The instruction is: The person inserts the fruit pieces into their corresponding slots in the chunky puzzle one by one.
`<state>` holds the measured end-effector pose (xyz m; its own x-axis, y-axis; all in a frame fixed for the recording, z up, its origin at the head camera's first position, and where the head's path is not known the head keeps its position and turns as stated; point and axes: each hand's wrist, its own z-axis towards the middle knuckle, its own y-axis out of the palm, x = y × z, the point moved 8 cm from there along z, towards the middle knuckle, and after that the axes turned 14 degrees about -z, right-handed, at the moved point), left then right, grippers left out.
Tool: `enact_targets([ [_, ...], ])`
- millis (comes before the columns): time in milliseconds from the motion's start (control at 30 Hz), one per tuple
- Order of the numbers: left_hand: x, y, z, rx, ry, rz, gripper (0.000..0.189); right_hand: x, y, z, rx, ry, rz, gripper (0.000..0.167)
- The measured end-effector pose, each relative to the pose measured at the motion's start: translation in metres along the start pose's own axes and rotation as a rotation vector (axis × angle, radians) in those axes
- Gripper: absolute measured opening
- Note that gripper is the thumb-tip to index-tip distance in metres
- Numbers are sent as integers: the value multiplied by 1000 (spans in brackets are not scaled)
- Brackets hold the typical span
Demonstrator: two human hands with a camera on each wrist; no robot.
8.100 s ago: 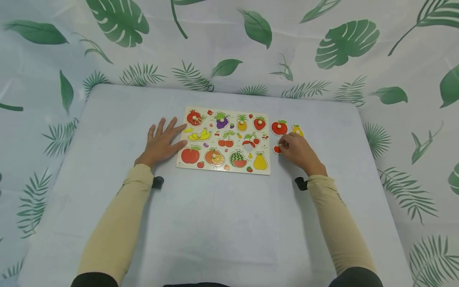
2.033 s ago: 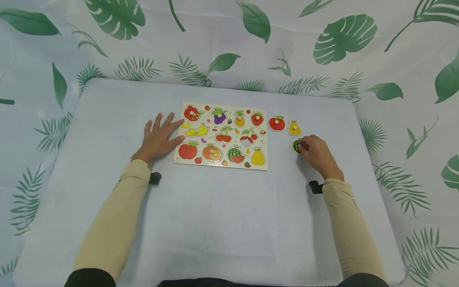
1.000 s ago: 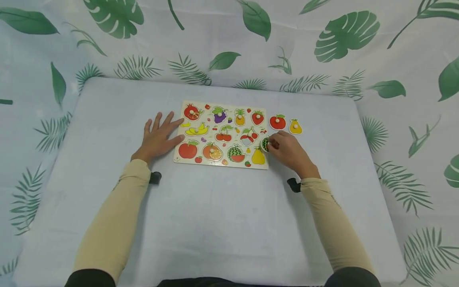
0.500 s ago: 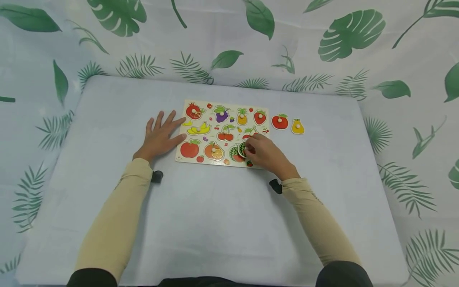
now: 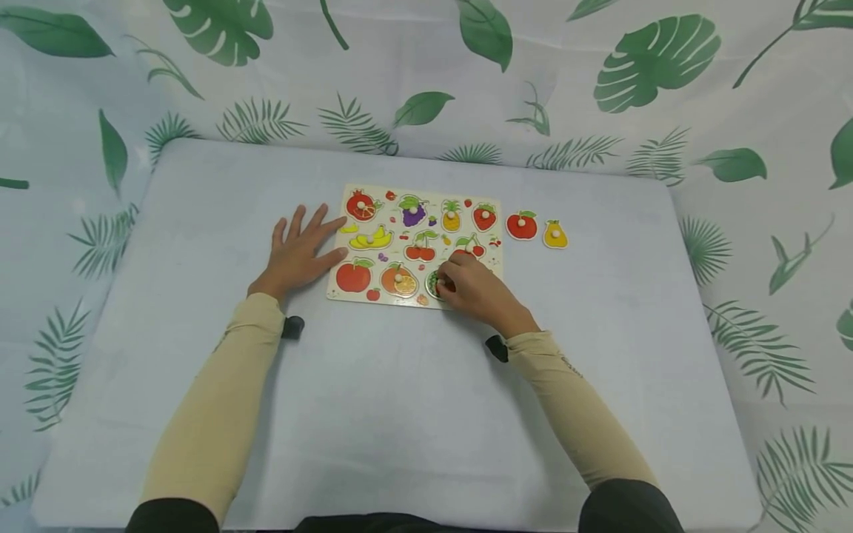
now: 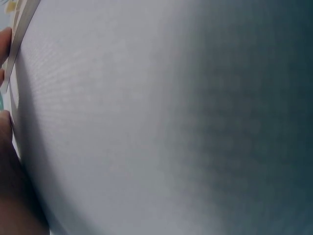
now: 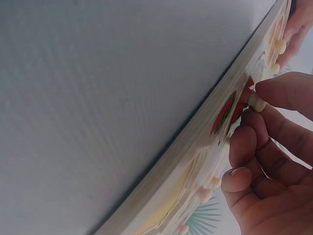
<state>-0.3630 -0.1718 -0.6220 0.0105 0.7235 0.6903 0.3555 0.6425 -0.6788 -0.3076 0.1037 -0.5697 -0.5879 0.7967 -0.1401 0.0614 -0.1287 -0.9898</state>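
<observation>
My right hand (image 5: pixel 476 292) pinches the round wooden knob (image 7: pixel 256 102) of a watermelon puzzle piece (image 5: pixel 433 284) between thumb and fingers. The piece lies over the printed watermelon in the bottom row of the fruit puzzle board (image 5: pixel 494 263); fingers hide much of it in the head view. Seen from the right wrist, red of the piece (image 7: pixel 239 107) shows at the board's surface. My left hand (image 5: pixel 296 255) lies with fingers spread at the board's left side, thumb and a fingertip on its edge. The board's pear picture is hidden under my right hand.
To the right of the board, an apple piece (image 5: pixel 522 226) and a pear piece (image 5: pixel 555 235) lie on the white tablecloth (image 5: pixel 393 400). Several knobbed pieces, such as the orange (image 5: pixel 398 280) and the grapes (image 5: pixel 412 211), sit in the board. A leaf-patterned curtain (image 5: pixel 426 66) hangs behind.
My right hand has carried the watermelon piece leftward from the table at the right, over the board's edge, to the printed watermelon. My left hand has stayed at the board's left edge.
</observation>
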Motion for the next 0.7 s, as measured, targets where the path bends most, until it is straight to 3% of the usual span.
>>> enact_targets([
  [700,0,-1,0,-5,5,3,74,-2,2,-2,7,0,11,8],
])
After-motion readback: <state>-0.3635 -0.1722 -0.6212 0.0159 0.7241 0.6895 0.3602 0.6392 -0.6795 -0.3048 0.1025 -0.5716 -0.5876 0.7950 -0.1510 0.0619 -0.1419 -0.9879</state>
